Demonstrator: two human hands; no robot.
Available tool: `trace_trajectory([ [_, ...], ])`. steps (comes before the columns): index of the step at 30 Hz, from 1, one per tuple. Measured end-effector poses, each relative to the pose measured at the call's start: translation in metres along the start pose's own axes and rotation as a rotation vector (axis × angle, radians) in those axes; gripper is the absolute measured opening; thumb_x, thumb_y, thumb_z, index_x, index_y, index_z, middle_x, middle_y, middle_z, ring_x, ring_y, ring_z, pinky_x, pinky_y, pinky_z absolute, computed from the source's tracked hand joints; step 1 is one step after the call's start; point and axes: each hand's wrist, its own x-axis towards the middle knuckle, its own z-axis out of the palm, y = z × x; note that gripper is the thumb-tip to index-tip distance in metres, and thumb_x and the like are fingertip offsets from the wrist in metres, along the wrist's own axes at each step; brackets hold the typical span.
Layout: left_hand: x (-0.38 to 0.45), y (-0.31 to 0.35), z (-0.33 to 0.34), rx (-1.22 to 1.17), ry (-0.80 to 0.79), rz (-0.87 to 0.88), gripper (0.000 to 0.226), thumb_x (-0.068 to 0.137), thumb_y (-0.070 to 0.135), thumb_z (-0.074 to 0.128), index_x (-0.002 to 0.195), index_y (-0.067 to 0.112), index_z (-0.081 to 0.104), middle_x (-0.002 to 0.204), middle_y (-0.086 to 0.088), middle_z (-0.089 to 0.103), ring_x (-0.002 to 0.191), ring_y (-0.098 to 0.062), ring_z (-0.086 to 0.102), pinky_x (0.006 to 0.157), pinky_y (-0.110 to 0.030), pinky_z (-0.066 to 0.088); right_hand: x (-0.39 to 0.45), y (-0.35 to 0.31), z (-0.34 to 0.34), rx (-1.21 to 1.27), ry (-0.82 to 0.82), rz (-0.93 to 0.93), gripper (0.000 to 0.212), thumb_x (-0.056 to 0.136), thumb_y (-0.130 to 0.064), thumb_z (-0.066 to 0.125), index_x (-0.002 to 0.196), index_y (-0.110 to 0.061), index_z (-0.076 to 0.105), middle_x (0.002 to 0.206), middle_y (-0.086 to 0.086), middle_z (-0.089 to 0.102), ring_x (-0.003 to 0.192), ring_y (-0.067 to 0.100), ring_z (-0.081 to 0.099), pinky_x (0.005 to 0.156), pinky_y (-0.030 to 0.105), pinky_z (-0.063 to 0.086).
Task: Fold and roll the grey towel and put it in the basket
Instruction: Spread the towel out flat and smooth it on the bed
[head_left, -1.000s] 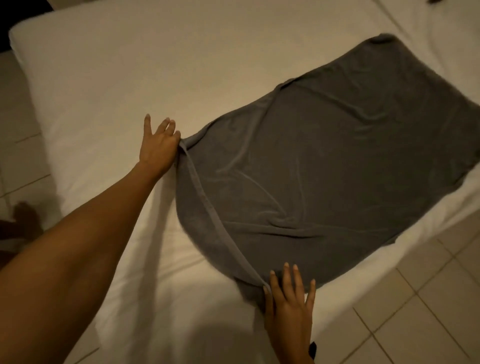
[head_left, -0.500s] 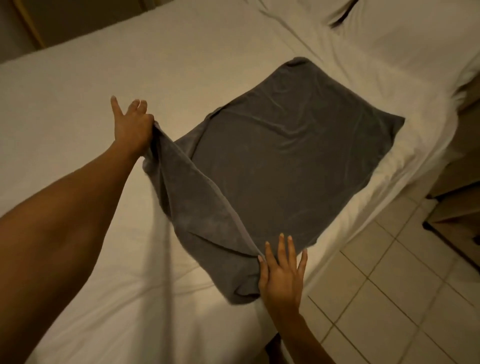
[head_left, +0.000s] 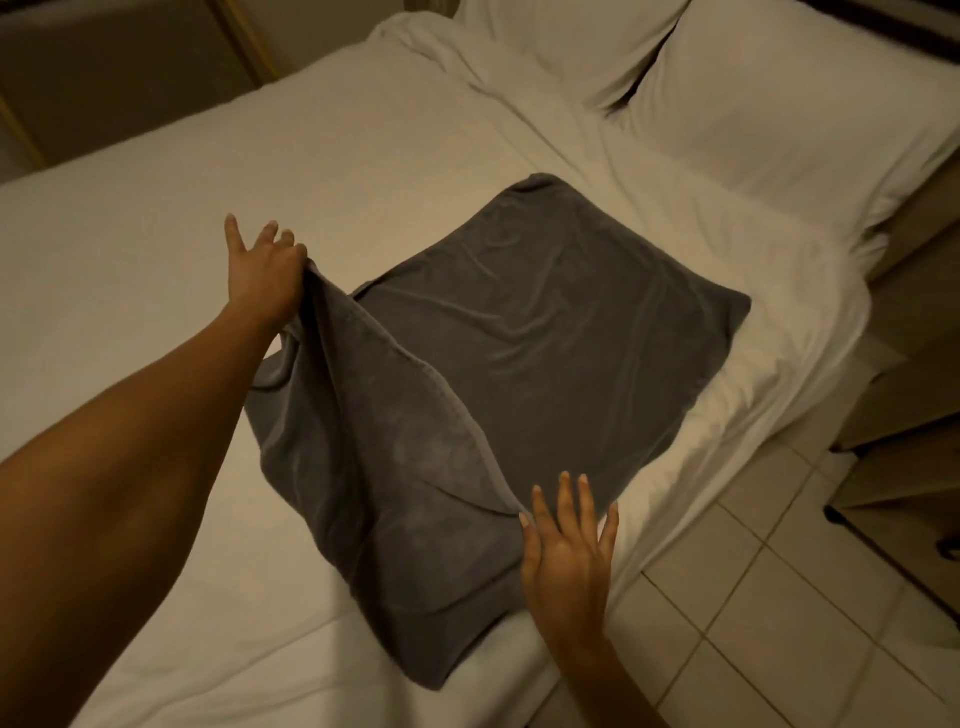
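The grey towel (head_left: 545, 338) lies on the white bed (head_left: 156, 249), its far half flat and its near end raised off the sheet. My left hand (head_left: 262, 273) pinches the towel's near left corner between thumb and fingers and holds it up. My right hand (head_left: 569, 551) grips the near right corner by the bed's edge, fingers spread upward. Between both hands the lifted end hangs in a slack fold toward me. No basket is in view.
Two white pillows (head_left: 769, 98) lie at the head of the bed, beyond the towel. The bed's edge (head_left: 753, 415) runs along the right, with tiled floor (head_left: 779, 597) below it. Dark furniture (head_left: 914, 415) stands at the far right.
Both hands have lifted the towel's near end off the sheet and carried it toward the far end. My view has swung up, bringing the pillows into sight.
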Motion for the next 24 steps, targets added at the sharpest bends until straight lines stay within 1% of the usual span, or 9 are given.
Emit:
trace_trajectory([
  [2,0.013,0.015,-0.001,0.01,-0.001,0.008,0.03,0.091,0.015,0.054,0.119,0.007,0.058,0.134,-0.017,0.051,0.138,-0.03,0.031,0.112,-0.062,0.004,0.016,0.018,0.001,-0.008,0.011,0.011,0.058,0.1,-0.043,0.021,0.111,-0.014,0.07,0.132,0.017,0.056,0.133,0.029,0.037,0.113,0.05,0.014],
  [5,0.031,0.037,0.0,0.0,0.001,0.027,0.029,0.092,0.015,0.051,0.12,0.008,0.058,0.132,-0.015,0.052,0.138,-0.029,0.032,0.112,-0.062,0.004,0.042,0.043,0.002,-0.017,0.04,0.016,0.056,0.1,-0.042,0.025,0.11,-0.012,0.071,0.131,0.018,0.057,0.13,0.031,0.041,0.111,0.052,0.017],
  [7,0.042,0.052,0.001,-0.012,0.007,0.05,0.029,0.093,0.014,0.049,0.119,0.008,0.058,0.131,-0.014,0.053,0.137,-0.029,0.033,0.113,-0.063,0.004,0.058,0.057,0.003,-0.028,0.057,0.015,0.055,0.1,-0.041,0.025,0.109,-0.011,0.071,0.13,0.019,0.057,0.13,0.031,0.04,0.11,0.053,0.018],
  [11,0.066,0.083,0.002,-0.019,-0.025,0.07,0.032,0.095,0.017,0.046,0.124,0.009,0.055,0.137,-0.013,0.049,0.14,-0.027,0.029,0.114,-0.061,0.002,0.092,0.085,0.007,-0.057,0.025,0.026,0.065,0.1,-0.044,0.016,0.109,-0.011,0.071,0.13,0.019,0.057,0.131,0.03,0.036,0.109,0.052,0.018],
  [16,0.106,0.127,0.009,-0.02,-0.06,0.082,0.035,0.098,0.023,0.042,0.129,0.011,0.05,0.142,-0.012,0.044,0.142,-0.026,0.025,0.115,-0.058,-0.001,0.134,0.115,0.019,-0.125,-0.031,0.015,0.069,0.1,-0.045,0.01,0.109,-0.013,0.07,0.127,0.019,0.059,0.127,0.034,0.043,0.107,0.054,0.019],
  [19,0.133,0.15,0.016,-0.022,-0.068,0.082,0.035,0.098,0.024,0.04,0.13,0.012,0.049,0.143,-0.012,0.044,0.142,-0.027,0.025,0.115,-0.058,-0.002,0.158,0.136,0.031,-0.123,-0.024,0.015,0.066,0.101,-0.044,0.013,0.108,-0.012,0.071,0.125,0.019,0.061,0.127,0.034,0.043,0.107,0.054,0.02],
  [22,0.163,0.171,0.016,-0.013,-0.081,0.078,0.036,0.098,0.023,0.042,0.131,0.012,0.048,0.144,-0.011,0.043,0.142,-0.027,0.025,0.115,-0.058,-0.002,0.183,0.162,0.041,-0.101,-0.014,0.016,0.06,0.101,-0.041,0.021,0.106,-0.011,0.072,0.124,0.02,0.061,0.125,0.037,0.049,0.105,0.056,0.024],
  [24,0.183,0.182,0.014,0.002,-0.081,0.074,0.036,0.097,0.021,0.043,0.131,0.011,0.048,0.144,-0.012,0.042,0.142,-0.027,0.024,0.114,-0.058,-0.002,0.201,0.175,0.045,-0.103,-0.049,0.026,0.063,0.101,-0.042,0.018,0.108,-0.011,0.072,0.126,0.02,0.06,0.126,0.036,0.047,0.106,0.056,0.023],
])
